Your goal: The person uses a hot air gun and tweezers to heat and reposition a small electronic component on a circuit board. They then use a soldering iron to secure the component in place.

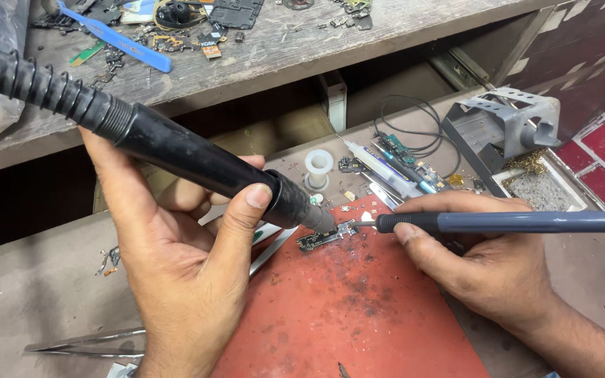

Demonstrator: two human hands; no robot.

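Dusty counter [36,294] carries a red mat [344,315]. At its far edge lies a small circuit board [323,238], long axis left-right. Left hand [176,259] fingers grip the hot-air handle [197,157]; right hand [484,259] fingers grip the soldering iron [512,222], both tips meeting on it.

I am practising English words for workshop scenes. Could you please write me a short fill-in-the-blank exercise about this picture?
1. The left hand holds a thick black tool with a ribbed ____.
2. The right hand holds a slim grey soldering iron like a ____.
3. Both tips meet at a small circuit board on the ____ mat.
4. Metal tweezers lie near the left ____.

Missing words: hose; pen; red; wrist
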